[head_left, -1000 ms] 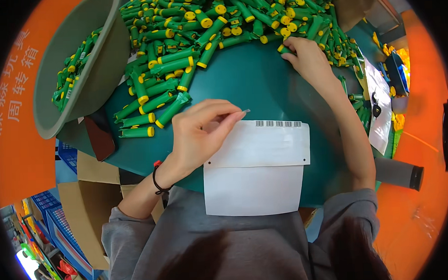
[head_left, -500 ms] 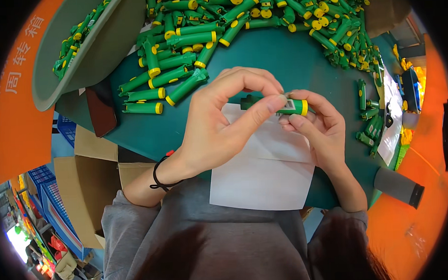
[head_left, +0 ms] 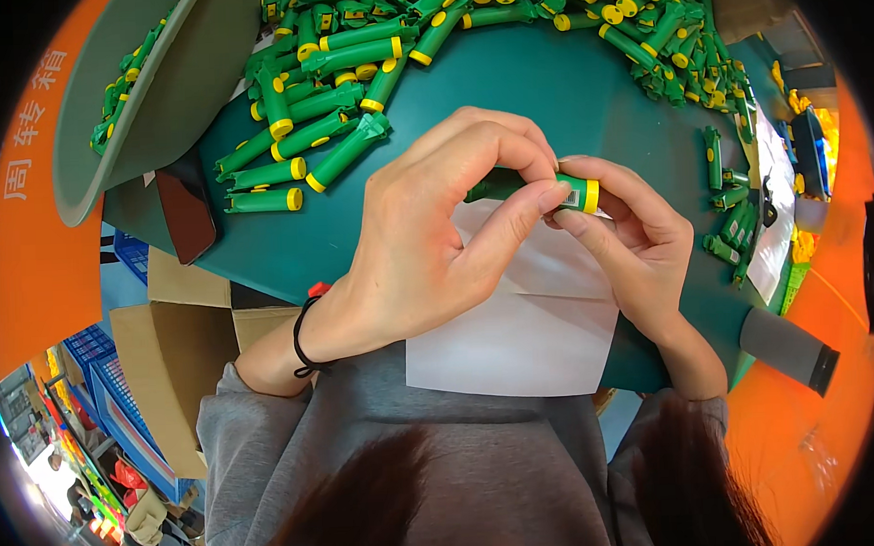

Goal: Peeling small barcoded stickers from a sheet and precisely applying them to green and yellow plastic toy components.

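Observation:
A green plastic tube with a yellow end cap (head_left: pixel 591 196) is held level above the green table, in front of me. A small white barcode label shows on its side next to the cap, partly covered by my left thumb. My left hand (head_left: pixel 426 220) grips the tube's middle between bent fingers and thumb, hiding much of it. My right hand (head_left: pixel 648 242) pinches the capped end from the right, fingers behind and thumb in front. Beneath both hands lies a white paper sheet (head_left: pixel 507 348), creased across.
Loose green tubes (head_left: pixel 325 108) are heaped along the table's far side. A grey-green basin (head_left: pixel 87 179) of tubes leans at far left, near a dark phone-like slab (head_left: pixel 187 214) and an open cardboard box (head_left: pixel 176 369). On the right are several labelled tubes (head_left: pixel 734 229) and a grey cylinder (head_left: pixel 786 349).
My left thumb and fingertips have moved closer to the capped end, and less of the label shows. The tube appears slightly turned. The whole view has shifted a little.

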### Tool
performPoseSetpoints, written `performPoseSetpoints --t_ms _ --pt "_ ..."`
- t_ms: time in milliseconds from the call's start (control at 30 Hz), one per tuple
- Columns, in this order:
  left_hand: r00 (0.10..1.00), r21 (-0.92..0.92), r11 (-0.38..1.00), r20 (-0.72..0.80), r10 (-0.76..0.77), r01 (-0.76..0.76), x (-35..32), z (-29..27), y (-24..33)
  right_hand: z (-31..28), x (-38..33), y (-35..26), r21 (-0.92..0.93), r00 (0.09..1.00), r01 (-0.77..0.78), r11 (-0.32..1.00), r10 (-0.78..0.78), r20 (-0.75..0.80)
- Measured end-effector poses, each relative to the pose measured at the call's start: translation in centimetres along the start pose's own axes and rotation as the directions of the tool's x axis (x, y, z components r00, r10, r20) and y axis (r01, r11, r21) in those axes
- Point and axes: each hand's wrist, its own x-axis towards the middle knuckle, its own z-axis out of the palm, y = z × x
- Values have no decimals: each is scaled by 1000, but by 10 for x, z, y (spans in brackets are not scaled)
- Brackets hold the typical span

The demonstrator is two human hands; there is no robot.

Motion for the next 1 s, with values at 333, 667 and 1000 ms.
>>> performPoseSetpoints --t_ms 333,667,1000 --pt "1000 15 1000 10 -21 21 0 -1 2 3 0 -3 -57 999 -32 998 31 -27" --pt "999 39 999 -7 -33 33 -2 1 3 1 -1 2 -2 1000 -24 1000 24 2" --pt "947 -130 939 83 -309 318 4 -5 -5 -4 -2 5 -79 999 -7 997 10 36"
